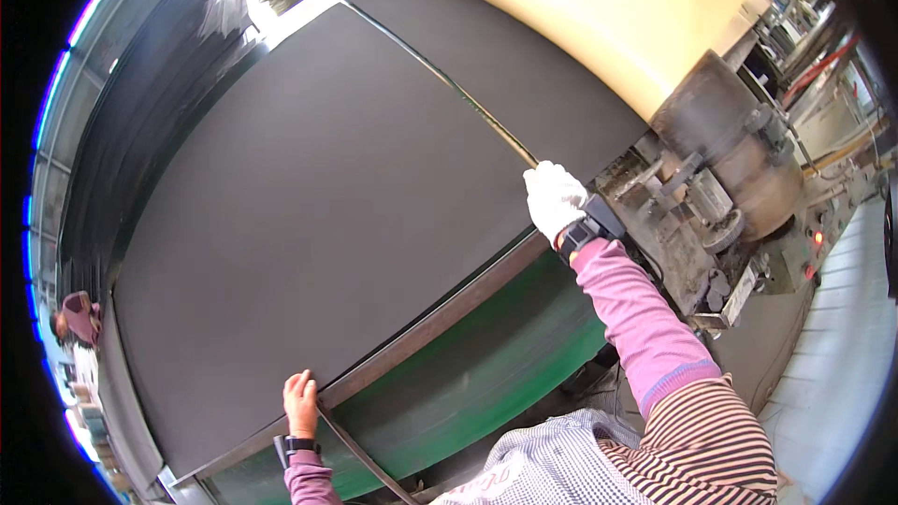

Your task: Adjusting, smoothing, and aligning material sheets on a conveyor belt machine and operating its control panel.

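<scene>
Black rubber sheet (318, 224) wide, matte; gloved right hand (554, 198) grip closed on thin cut strip (468, 98).

The left hand (300, 402) is bare, low at seven o'clock, fingers pointing up and pressed flat. The right hand (554, 198), white-gloved, reaches out toward two o'clock, fingers curled shut, pink sleeve extended.

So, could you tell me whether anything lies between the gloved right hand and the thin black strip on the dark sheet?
Nothing visible does: the right hand already touches the near end of the thin black strip.
</scene>
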A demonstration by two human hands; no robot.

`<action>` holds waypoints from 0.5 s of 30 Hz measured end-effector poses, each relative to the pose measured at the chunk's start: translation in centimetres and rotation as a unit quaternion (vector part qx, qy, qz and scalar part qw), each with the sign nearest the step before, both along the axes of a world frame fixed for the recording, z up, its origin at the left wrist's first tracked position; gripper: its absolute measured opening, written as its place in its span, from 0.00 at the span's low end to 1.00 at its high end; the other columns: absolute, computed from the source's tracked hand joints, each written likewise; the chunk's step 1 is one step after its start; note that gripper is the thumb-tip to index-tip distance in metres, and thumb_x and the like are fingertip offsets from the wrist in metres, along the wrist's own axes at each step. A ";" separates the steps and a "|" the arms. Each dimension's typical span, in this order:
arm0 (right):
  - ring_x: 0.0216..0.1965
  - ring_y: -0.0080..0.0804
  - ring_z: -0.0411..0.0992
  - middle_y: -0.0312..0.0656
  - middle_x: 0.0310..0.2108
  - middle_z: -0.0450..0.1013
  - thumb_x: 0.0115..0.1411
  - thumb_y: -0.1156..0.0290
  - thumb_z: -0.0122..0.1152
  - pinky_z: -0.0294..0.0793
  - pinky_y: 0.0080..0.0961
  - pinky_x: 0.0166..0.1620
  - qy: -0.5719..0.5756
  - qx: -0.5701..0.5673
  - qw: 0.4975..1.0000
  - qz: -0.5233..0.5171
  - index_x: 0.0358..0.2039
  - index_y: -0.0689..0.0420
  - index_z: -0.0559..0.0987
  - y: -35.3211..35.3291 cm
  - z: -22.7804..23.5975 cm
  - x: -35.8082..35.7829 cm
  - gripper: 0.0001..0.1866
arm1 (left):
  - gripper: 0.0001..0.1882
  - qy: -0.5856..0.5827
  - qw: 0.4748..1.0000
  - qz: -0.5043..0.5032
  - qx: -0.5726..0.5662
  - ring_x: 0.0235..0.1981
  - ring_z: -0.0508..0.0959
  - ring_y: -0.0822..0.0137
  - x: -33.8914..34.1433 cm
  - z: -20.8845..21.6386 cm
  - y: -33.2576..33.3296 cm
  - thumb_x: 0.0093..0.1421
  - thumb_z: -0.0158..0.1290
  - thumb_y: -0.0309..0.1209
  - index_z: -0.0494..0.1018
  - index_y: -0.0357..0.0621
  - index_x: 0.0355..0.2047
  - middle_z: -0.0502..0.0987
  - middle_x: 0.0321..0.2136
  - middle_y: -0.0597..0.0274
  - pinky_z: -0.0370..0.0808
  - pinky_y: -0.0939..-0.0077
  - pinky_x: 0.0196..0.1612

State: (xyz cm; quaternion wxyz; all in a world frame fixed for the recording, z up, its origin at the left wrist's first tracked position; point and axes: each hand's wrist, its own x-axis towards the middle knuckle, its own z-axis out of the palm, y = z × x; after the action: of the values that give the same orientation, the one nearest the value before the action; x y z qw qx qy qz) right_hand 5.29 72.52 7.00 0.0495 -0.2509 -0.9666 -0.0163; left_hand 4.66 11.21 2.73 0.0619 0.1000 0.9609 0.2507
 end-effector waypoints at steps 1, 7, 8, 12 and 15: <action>0.38 0.37 0.75 0.41 0.34 0.74 0.60 0.69 0.51 0.78 0.34 0.38 0.010 0.018 0.999 -0.036 0.33 0.54 0.80 1.6 -0.6 0.1 0.09 | 0.16 -0.005 1.000 -0.021 0.008 0.46 0.74 0.55 -0.1 0.1 2.6 0.60 0.53 0.33 0.78 0.41 0.46 0.74 0.43 0.54 0.70 0.65 0.51; 0.38 0.43 0.73 0.43 0.35 0.73 0.55 0.70 0.50 0.76 0.36 0.39 0.156 -0.126 0.966 0.161 0.37 0.52 0.76 -3.1 6.1 4.8 0.10 | 0.19 -0.032 0.992 -0.116 -0.045 0.44 0.73 0.54 -0.9 1.6 12.6 0.60 0.54 0.39 0.77 0.37 0.45 0.73 0.42 0.52 0.72 0.63 0.48; 0.38 0.42 0.74 0.42 0.35 0.74 0.55 0.69 0.52 0.76 0.35 0.40 0.240 -0.151 0.930 0.234 0.36 0.51 0.77 -4.9 6.5 6.8 0.09 | 0.21 -0.025 0.990 -0.130 -0.039 0.44 0.74 0.52 -1.1 1.9 14.4 0.60 0.54 0.41 0.77 0.34 0.44 0.73 0.41 0.50 0.72 0.62 0.47; 0.40 0.38 0.77 0.41 0.39 0.78 0.56 0.70 0.62 0.78 0.28 0.42 0.277 -0.348 0.857 0.260 0.42 0.52 0.79 -9.9 8.4 16.4 0.12 | 0.24 -0.031 0.976 -0.204 -0.071 0.42 0.74 0.48 -2.6 2.4 21.9 0.59 0.54 0.46 0.77 0.33 0.42 0.74 0.38 0.45 0.73 0.61 0.46; 0.42 0.42 0.76 0.44 0.41 0.76 0.56 0.74 0.63 0.77 0.31 0.45 0.188 -0.514 0.800 0.246 0.45 0.54 0.78 -12.5 7.6 21.2 0.15 | 0.25 -0.014 0.950 -0.291 -0.112 0.42 0.74 0.47 -3.7 -0.3 23.4 0.59 0.54 0.47 0.77 0.34 0.40 0.74 0.38 0.43 0.73 0.60 0.45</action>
State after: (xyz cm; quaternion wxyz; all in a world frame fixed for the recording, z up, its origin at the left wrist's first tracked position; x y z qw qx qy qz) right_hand 26.45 60.07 14.65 0.0966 0.0083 -0.8338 0.5435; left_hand 0.93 34.62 2.41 0.1568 0.3642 0.9109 0.1139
